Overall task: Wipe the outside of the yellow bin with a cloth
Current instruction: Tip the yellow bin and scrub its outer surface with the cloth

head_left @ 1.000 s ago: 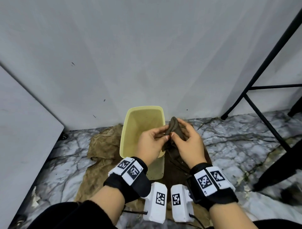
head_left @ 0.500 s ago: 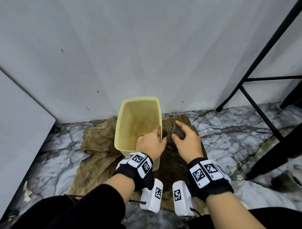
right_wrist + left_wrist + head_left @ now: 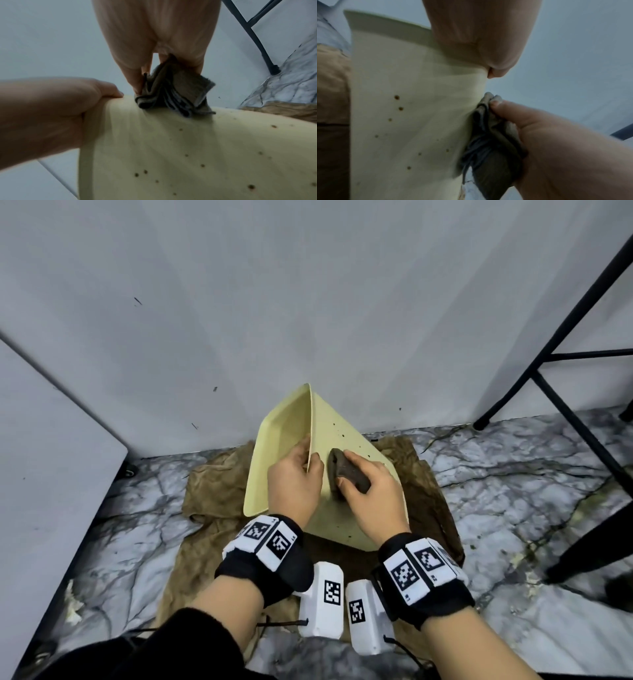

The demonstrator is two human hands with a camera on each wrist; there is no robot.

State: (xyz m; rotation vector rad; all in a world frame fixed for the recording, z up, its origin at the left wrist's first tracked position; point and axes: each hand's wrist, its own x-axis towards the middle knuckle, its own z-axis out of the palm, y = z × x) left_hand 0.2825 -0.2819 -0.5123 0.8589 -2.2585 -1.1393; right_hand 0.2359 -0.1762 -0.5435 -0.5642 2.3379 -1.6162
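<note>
The yellow bin [image 3: 346, 440] lies tipped on its side on a tan sheet [image 3: 212, 491] over the marble floor [image 3: 513, 474], its open mouth facing left and its far end close to the grey wall [image 3: 308, 302]. The left hand [image 3: 294, 481] grips the bin's near rim, fingers inside and thumb outside. The right hand [image 3: 373, 498] holds a folded dark cloth [image 3: 346, 474] pressed on the speckled upturned side. A black frame [image 3: 548, 364] stands to the right, open floor between. The wrist tags carry only square codes.

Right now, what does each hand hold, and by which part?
The left hand grips the yellow bin by its rim. The right hand holds the folded dark cloth, bunched, pressed against the bin's outer wall.
</note>
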